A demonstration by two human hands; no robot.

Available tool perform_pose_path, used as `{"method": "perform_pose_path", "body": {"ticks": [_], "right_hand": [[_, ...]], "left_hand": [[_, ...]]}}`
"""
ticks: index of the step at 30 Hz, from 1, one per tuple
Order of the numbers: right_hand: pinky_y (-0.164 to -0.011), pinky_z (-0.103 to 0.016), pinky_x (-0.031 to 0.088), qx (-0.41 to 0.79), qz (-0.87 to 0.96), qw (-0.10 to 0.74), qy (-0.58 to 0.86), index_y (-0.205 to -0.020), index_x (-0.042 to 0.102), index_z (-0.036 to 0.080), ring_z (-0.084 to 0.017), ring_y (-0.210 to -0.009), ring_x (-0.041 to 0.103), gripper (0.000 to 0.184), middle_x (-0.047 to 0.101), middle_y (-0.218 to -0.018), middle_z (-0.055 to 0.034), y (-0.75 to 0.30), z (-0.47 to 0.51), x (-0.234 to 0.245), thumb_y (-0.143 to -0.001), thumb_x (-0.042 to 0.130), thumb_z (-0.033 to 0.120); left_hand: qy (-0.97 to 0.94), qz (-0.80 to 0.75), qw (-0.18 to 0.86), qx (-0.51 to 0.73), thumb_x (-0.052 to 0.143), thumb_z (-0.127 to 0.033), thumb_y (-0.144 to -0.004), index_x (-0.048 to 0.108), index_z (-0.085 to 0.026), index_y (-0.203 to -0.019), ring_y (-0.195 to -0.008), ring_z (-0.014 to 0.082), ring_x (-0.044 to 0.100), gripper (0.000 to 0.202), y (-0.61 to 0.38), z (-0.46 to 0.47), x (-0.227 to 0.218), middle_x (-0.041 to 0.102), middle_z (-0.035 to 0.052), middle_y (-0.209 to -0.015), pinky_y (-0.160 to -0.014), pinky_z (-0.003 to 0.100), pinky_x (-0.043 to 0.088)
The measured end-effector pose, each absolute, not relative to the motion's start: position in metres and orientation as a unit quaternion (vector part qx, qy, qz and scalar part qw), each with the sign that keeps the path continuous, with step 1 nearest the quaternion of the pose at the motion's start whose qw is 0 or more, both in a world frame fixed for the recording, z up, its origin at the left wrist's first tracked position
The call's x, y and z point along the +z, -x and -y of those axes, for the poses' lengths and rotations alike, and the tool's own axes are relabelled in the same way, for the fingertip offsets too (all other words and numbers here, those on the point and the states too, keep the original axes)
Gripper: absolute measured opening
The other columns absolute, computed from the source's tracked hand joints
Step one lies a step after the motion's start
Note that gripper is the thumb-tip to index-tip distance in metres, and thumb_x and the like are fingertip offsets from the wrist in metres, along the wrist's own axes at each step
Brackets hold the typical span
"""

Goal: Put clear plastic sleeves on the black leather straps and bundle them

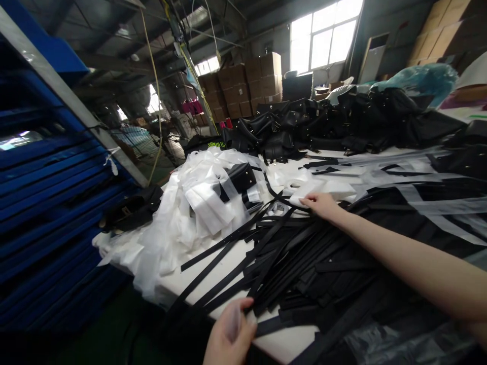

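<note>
Right hand's point(319, 204) thumb and fingers are bunched close at some white plastic point(338, 189); can't tell if they're really gripping it. Left hand point(230, 332) is curled, fingertips by a black strap point(267, 269), can't tell if pinched. That strap lies lengthwise away from the left hand, up and rightward, on the strap heap point(327, 268).

A white table point(289, 344) bears a crowded load — black straps point(281, 268) heaped in long, crossing lengths at the near part, white wrapping point(169, 238) mounded over the left edge, black bags point(279, 144) piled along the far side, clear strips point(445, 205) at right.
</note>
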State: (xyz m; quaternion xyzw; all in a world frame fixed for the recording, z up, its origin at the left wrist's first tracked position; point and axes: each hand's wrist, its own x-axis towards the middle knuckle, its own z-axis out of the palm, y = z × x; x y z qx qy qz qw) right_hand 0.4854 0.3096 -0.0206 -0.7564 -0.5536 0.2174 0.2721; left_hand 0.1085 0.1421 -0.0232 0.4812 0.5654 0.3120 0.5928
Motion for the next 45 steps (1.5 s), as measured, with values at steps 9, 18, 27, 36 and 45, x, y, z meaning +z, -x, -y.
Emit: {"method": "perform_pose_path", "body": {"ticks": [9, 18, 27, 36, 45], "right_hand": [[-0.067, -0.029, 0.039, 0.232, 0.719, 0.253, 0.604, -0.072, 0.067, 0.02, -0.018, -0.068, 0.058, 0.042, 0.068, -0.074, -0.003, -0.438, -0.224, -0.027, -0.092, 0.047, 0.051], [-0.068, -0.032, 0.044, 0.244, 0.67, 0.245, 0.657, -0.083, 0.073, 0.021, -0.021, -0.07, 0.063, 0.034, 0.073, -0.08, -0.0048, -0.452, -0.221, -0.031, -0.087, 0.051, 0.046], [-0.07, -0.032, 0.047, 0.195, 0.636, 0.316, 0.677, -0.092, 0.074, 0.021, -0.02, -0.067, 0.062, 0.036, 0.073, -0.086, -0.0053, -0.445, -0.218, -0.01, -0.084, 0.053, 0.05], [-0.068, -0.031, 0.044, 0.354, 0.667, 0.263, 0.6, -0.084, 0.073, 0.018, -0.019, -0.069, 0.061, 0.033, 0.072, -0.079, -0.0044, -0.394, -0.188, 0.006, -0.084, 0.054, 0.045], [-0.071, -0.029, 0.044, 0.363, 0.669, 0.247, 0.599, -0.082, 0.072, 0.02, -0.019, -0.076, 0.062, 0.029, 0.071, -0.08, -0.0028, -0.408, -0.134, 0.02, -0.088, 0.054, 0.042]], "left_hand": [[-0.594, -0.577, 0.498, 0.257, 0.068, -0.051, -0.078, 0.073, -0.012, -0.077, -0.076, 0.0217, 0.063, 0.039, -0.258, -0.289, -0.021, 0.068, 0.0077, -0.073, -0.073, 0.032, 0.048], [-0.609, -0.589, 0.466, 0.253, 0.064, -0.041, -0.085, 0.074, -0.011, -0.08, -0.089, 0.0252, 0.067, 0.032, -0.282, -0.304, -0.045, 0.074, 0.0133, -0.087, -0.08, 0.032, 0.05], [-0.632, -0.616, 0.366, 0.296, 0.05, -0.037, -0.095, 0.078, -0.018, -0.095, -0.096, 0.0221, 0.069, 0.033, -0.22, -0.304, -0.023, 0.076, 0.0075, -0.097, -0.089, 0.03, 0.048], [-0.666, -0.62, 0.346, 0.228, 0.061, -0.041, -0.088, 0.076, -0.015, -0.086, -0.091, 0.0233, 0.07, 0.03, -0.232, -0.307, -0.034, 0.076, 0.0092, -0.09, -0.082, 0.029, 0.049], [-0.708, -0.61, 0.337, 0.108, 0.084, -0.04, -0.064, 0.072, -0.017, -0.084, -0.095, 0.0265, 0.069, 0.033, -0.283, -0.339, -0.049, 0.074, 0.011, -0.098, -0.082, 0.03, 0.051]]}}
